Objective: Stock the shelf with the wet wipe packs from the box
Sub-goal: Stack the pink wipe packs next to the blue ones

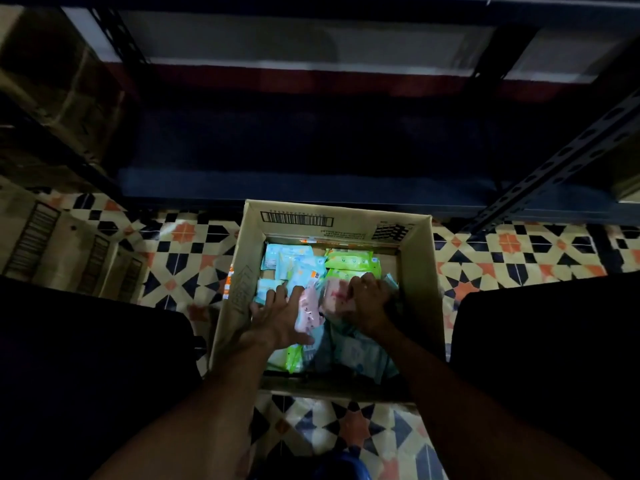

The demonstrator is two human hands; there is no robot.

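An open cardboard box stands on the tiled floor in front of me, holding several wet wipe packs in blue, green and pink. Both my hands are inside it. My left hand lies with fingers spread against a pink pack. My right hand curls its fingers over a second pink pack beside it. The dark metal shelf stands just beyond the box, and its lowest board looks bare.
Patterned floor tiles surround the box. Flattened cardboard lies at the left and more boxes stand on the neighbouring rack. Slotted shelf uprights flank the bay. My dark trouser legs fill both lower sides.
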